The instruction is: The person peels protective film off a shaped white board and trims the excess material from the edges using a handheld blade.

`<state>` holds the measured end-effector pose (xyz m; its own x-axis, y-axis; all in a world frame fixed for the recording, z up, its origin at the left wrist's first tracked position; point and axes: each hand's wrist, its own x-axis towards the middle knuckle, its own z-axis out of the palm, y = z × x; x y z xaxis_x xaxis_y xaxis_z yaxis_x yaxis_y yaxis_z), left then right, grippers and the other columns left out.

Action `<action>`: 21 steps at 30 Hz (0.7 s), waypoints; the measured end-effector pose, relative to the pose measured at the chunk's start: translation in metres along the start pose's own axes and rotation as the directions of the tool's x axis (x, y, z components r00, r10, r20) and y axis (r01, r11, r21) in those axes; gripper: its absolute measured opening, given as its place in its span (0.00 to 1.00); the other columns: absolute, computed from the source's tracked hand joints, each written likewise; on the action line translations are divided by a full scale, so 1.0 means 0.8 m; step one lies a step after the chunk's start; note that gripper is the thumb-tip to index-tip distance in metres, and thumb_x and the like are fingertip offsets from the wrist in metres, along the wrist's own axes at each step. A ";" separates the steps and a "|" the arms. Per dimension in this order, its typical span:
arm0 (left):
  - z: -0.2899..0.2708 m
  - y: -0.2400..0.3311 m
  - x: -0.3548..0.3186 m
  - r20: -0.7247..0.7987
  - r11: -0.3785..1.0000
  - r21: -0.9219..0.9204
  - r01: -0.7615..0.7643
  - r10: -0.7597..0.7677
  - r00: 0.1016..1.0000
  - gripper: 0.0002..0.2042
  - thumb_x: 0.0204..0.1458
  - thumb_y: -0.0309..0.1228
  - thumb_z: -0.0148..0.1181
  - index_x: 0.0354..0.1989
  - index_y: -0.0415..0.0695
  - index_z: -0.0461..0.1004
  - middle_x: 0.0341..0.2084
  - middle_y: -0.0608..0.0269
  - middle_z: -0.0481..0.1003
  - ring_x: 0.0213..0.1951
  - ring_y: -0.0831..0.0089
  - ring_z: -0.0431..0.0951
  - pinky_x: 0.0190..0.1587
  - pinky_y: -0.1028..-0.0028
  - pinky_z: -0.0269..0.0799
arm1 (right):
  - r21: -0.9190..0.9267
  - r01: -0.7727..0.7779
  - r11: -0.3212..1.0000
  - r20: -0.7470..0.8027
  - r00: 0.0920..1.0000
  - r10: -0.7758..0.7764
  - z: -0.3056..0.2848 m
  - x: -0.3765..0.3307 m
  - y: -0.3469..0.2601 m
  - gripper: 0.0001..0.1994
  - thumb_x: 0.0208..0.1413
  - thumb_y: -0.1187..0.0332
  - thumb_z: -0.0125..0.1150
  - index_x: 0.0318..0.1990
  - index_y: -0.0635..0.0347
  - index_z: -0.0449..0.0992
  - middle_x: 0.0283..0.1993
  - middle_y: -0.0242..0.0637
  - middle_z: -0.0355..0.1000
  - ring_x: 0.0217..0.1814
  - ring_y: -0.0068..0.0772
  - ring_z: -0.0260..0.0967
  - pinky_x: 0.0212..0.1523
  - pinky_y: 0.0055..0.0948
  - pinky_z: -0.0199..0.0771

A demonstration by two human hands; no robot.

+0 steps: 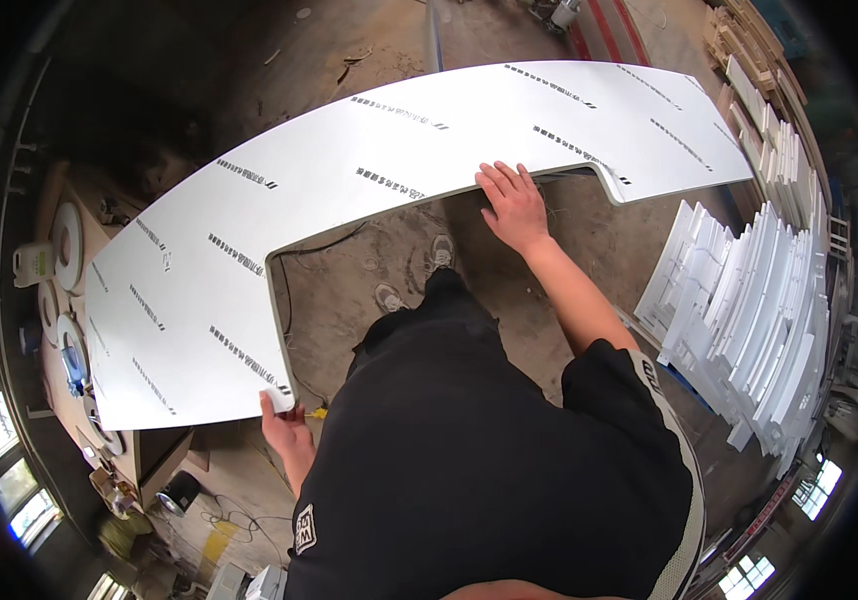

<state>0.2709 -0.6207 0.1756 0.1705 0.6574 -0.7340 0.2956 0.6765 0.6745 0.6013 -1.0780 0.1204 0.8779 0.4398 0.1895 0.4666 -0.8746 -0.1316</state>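
A large white panel [319, 200] with a protective film and slanting rows of dark print lies flat before me. Its far edge curves outward, and a stepped cutout is on the side near my body. At the cutout's near left corner, my left hand [289, 435] pinches the panel, thumb on top and fingers partly hidden under it. My right hand [516, 207] rests on the inner edge right of the middle, with its fingers stretched out on the white face. Whatever supports the panel is mostly hidden beneath it.
Many long white curved strips [739, 330] are stacked at my right, with wooden boards [749, 50] beyond them. On the left stands a bench [129, 450] with rolls of edging [69, 245] and a white jug [33, 264]. Cables [249, 520] trail across the floor.
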 end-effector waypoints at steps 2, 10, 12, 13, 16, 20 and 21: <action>0.007 0.031 -0.031 -0.043 0.993 0.033 -0.115 0.116 0.992 0.18 0.65 0.48 0.65 0.50 0.47 0.79 0.32 0.68 0.81 0.28 0.73 0.77 0.28 0.72 0.68 | 0.012 0.042 0.999 -0.013 0.999 -0.042 -0.009 0.021 0.024 0.33 0.51 0.66 0.73 0.67 0.48 0.72 0.73 0.31 0.68 0.76 0.39 0.63 0.78 0.49 0.60; 0.081 0.191 -0.104 -0.003 0.868 0.114 -0.483 0.486 0.874 0.16 0.62 0.46 0.63 0.47 0.46 0.79 0.32 0.68 0.82 0.28 0.76 0.79 0.20 0.75 0.63 | 0.088 0.272 0.958 0.065 0.958 -0.278 -0.089 0.142 0.097 0.15 0.52 0.68 0.68 0.48 0.52 0.79 0.53 0.28 0.83 0.54 0.32 0.81 0.46 0.40 0.82; 0.105 0.240 -0.126 0.017 0.838 0.045 -0.544 0.544 0.839 0.18 0.62 0.45 0.64 0.50 0.43 0.78 0.38 0.66 0.82 0.31 0.74 0.80 0.22 0.74 0.65 | 0.098 0.359 0.928 0.114 0.922 -0.369 -0.109 0.192 0.102 0.12 0.48 0.68 0.69 0.42 0.50 0.79 0.43 0.31 0.83 0.45 0.37 0.82 0.40 0.42 0.80; 0.097 0.250 -0.115 -0.055 0.777 0.033 -0.629 0.630 0.775 0.20 0.62 0.45 0.65 0.52 0.43 0.78 0.41 0.65 0.82 0.32 0.74 0.81 0.24 0.74 0.67 | 0.099 0.382 0.919 0.214 0.894 -0.394 -0.126 0.210 0.104 0.11 0.47 0.68 0.69 0.40 0.49 0.79 0.41 0.32 0.83 0.43 0.40 0.82 0.39 0.43 0.80; 0.169 0.335 -0.139 -0.018 0.738 0.048 -0.674 0.675 0.738 0.20 0.62 0.50 0.67 0.49 0.46 0.78 0.35 0.71 0.79 0.26 0.79 0.74 0.25 0.79 0.67 | 0.200 0.400 0.894 0.183 0.881 -0.436 -0.142 0.272 0.111 0.09 0.44 0.67 0.68 0.35 0.50 0.78 0.32 0.37 0.81 0.38 0.49 0.80 0.40 0.48 0.78; 0.230 0.437 -0.101 0.254 0.539 0.044 -0.841 0.808 0.531 0.21 0.68 0.51 0.61 0.41 0.41 0.80 0.24 0.70 0.75 0.26 0.79 0.73 0.32 0.73 0.70 | 0.240 0.333 0.912 0.253 0.885 -0.390 -0.170 0.346 0.121 0.19 0.45 0.64 0.68 0.48 0.44 0.88 0.35 0.46 0.82 0.40 0.55 0.80 0.44 0.48 0.80; 0.257 0.450 -0.118 0.259 0.405 0.159 -0.900 0.863 0.434 0.24 0.67 0.53 0.62 0.41 0.40 0.80 0.25 0.68 0.76 0.29 0.76 0.74 0.36 0.72 0.71 | 0.247 0.262 0.933 0.332 0.881 -0.336 -0.189 0.363 0.108 0.18 0.45 0.63 0.69 0.47 0.44 0.89 0.37 0.46 0.82 0.41 0.54 0.79 0.47 0.46 0.81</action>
<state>0.5545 -0.5070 0.4714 0.5725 0.7832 0.2425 0.1162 -0.3704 0.9216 0.8801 -1.0568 0.3115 0.6529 0.7492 -0.1117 0.6922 -0.6500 -0.3138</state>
